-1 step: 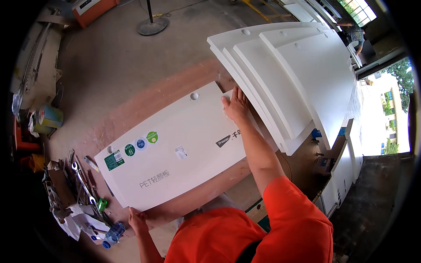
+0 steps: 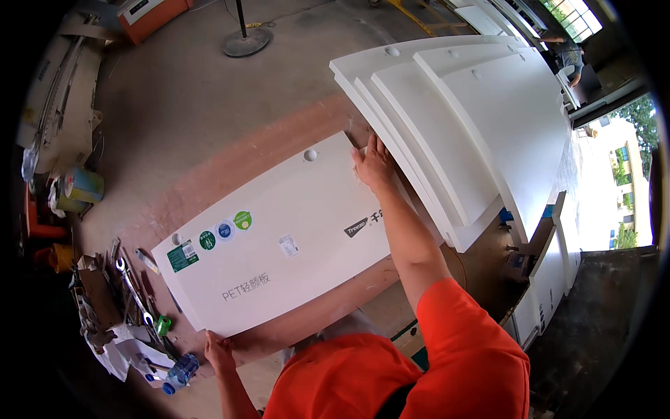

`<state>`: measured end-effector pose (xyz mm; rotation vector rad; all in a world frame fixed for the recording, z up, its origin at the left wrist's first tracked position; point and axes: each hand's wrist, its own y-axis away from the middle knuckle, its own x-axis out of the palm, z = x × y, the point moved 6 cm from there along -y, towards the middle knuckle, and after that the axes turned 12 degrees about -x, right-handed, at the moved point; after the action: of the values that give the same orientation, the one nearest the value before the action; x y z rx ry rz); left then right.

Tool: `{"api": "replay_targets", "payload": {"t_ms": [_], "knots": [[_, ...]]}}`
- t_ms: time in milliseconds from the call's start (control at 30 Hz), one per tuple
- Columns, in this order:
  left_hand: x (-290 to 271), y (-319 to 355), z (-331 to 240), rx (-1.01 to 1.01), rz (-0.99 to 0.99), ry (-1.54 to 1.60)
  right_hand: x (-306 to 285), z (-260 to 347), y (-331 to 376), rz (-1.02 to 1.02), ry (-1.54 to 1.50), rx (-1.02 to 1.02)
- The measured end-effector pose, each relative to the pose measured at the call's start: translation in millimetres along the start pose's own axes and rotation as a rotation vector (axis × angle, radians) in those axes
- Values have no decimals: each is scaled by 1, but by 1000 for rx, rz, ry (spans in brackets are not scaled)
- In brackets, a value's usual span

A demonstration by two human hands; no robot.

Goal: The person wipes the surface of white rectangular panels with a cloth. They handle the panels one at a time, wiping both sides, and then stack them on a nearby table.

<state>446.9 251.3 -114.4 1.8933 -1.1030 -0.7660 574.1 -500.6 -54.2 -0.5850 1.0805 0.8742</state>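
A long white panel [image 2: 321,237] with printing and several round and square stickers lies across the reddish-brown worktable. A round hole shows near its far right corner. My left hand [image 2: 220,353] is at the near left corner, thumb and curled fingers closed on the edge. Across the right end lies my right hand [image 2: 375,167], palm down, its thumb apart and its fingers stretched toward the edge. An offset edge beside it looks like a second panel, but I cannot tell how the two meet. Close by on the right stands a stack of white panels [image 2: 447,133].
Wrenches [image 2: 132,290], a green tape roll [image 2: 163,325] and a plastic bottle [image 2: 180,373] crowd the table's left end. Buckets [image 2: 84,185] stand beyond on the left. A round-based stand [image 2: 247,43] is on the floor. Another person [image 2: 571,59] works at the far right.
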Motion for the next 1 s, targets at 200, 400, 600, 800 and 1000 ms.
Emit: {"api": "replay_targets", "payload": {"t_ms": [200,400,600,800,1000], "knots": [[-3,-11,2,-90,179,101,-11,-31,66,-88,-176,66],[-2,-37,-32,-62,205,257,-31,-132,251,-159,-555,700],[55,36,-77,489,536,-265,-114,-137,449,-695,-824,1026],[182,160,-44,795,712,-524,-218,-225,674,-1395,-886,823],[321,407,13,466,1156,-598,-286,-339,839,-1641,-845,1002]]}}
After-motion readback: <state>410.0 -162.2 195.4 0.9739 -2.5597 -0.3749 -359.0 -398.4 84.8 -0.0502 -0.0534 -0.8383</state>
